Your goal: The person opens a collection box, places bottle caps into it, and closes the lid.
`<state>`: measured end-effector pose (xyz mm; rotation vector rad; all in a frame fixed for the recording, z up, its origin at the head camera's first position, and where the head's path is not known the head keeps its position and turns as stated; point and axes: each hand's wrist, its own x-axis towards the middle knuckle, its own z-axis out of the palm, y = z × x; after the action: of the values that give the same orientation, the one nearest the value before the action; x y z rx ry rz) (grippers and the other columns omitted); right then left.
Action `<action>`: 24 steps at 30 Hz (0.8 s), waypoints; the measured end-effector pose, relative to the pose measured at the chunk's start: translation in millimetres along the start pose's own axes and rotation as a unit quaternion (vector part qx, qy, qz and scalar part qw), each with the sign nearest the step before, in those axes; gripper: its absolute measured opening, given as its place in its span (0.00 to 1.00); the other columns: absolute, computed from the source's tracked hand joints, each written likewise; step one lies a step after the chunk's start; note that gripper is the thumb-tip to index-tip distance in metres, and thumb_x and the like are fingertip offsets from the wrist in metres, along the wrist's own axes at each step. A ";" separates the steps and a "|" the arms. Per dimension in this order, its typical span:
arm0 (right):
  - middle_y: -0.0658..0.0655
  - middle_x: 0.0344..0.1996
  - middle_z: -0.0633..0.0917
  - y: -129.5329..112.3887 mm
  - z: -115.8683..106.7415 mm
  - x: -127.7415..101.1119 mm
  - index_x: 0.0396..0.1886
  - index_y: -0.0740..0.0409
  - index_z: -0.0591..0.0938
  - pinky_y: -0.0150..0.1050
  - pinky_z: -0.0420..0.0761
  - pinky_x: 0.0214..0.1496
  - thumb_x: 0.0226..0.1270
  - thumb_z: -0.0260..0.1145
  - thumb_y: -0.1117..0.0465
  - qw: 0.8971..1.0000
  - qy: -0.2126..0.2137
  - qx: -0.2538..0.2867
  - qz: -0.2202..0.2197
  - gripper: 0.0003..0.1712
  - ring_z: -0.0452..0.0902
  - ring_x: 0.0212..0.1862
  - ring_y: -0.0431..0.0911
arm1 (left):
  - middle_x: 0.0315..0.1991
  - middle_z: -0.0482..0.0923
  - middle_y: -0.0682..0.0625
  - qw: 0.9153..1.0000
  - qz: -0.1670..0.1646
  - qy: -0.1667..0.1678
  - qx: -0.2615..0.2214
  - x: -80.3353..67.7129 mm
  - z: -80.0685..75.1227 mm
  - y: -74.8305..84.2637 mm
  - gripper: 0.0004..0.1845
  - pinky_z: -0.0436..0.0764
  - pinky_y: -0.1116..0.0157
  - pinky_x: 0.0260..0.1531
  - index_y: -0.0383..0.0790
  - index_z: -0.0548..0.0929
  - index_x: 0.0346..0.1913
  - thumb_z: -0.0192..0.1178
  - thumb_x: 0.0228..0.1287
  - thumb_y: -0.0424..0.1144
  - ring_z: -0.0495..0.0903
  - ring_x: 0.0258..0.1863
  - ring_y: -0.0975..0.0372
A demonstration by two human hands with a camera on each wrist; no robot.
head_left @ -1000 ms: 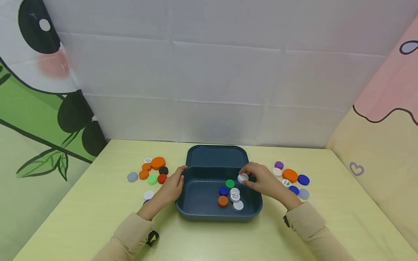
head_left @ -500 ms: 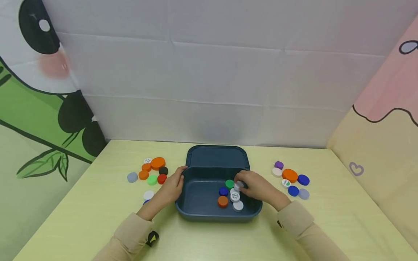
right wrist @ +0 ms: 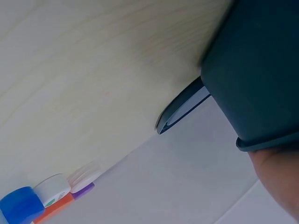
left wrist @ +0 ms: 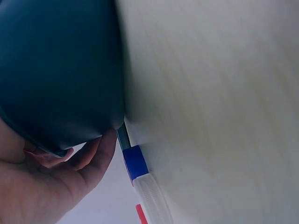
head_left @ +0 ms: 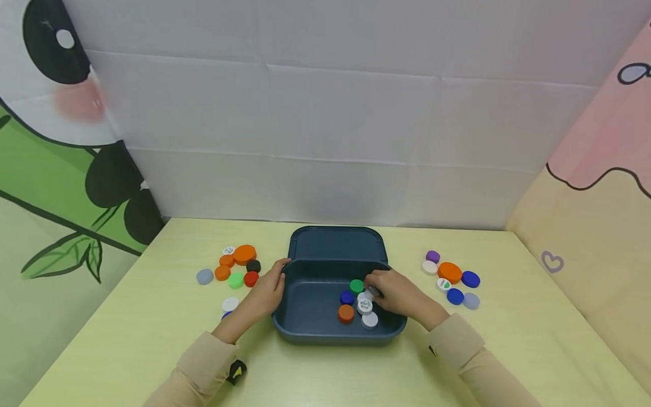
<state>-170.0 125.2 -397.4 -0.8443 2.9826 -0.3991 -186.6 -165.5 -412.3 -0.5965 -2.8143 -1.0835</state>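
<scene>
Currently right hand (head_left: 394, 294) inside dark blue box (head_left: 310, 305), fingers pinching white cap (head_left: 372, 290) low over floor, green cap (head_left: 357, 285) and printed white cap (head_left: 364, 305) just beside fingertips. Left hand (head_left: 267, 291) grips box's left wall, fingers curled over rim. Advice: lower cap onto bare floor clear of neighbours before letting go; left hand to hold box steady.
</scene>
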 end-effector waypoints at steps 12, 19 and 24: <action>0.55 0.40 0.82 -1.1 -6.6 -4.4 0.41 0.58 0.80 0.43 0.79 0.50 0.55 0.66 0.67 0.998 0.018 0.063 -0.004 0.12 0.76 0.41 0.46 | 0.58 0.70 0.33 1.000 -0.006 -0.004 0.000 -0.5 0.2 -0.8 0.20 0.71 0.49 0.56 0.29 0.61 0.62 0.39 0.70 0.30 0.72 0.56 0.46; 0.59 0.43 0.81 9.4 -19.4 -12.5 0.46 0.62 0.78 0.46 0.79 0.50 0.55 0.65 0.69 0.991 0.094 0.098 -0.014 0.17 0.77 0.46 0.52 | 0.58 0.70 0.33 1.000 -0.002 -0.002 -0.002 0.5 0.9 -2.0 0.20 0.71 0.49 0.55 0.28 0.62 0.62 0.40 0.69 0.29 0.73 0.55 0.46; 0.60 0.42 0.82 23.8 -27.7 -20.9 0.46 0.63 0.78 0.48 0.80 0.45 0.54 0.66 0.69 0.981 0.161 0.109 -0.015 0.17 0.79 0.43 0.54 | 0.57 0.70 0.32 1.000 0.001 -0.001 -0.003 1.1 1.4 -2.5 0.20 0.71 0.49 0.55 0.28 0.62 0.62 0.40 0.69 0.29 0.73 0.55 0.46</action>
<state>-166.7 162.2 -377.6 -0.8771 3.1273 -0.9274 -188.5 -165.8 -414.7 -0.6010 -2.8132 -1.0930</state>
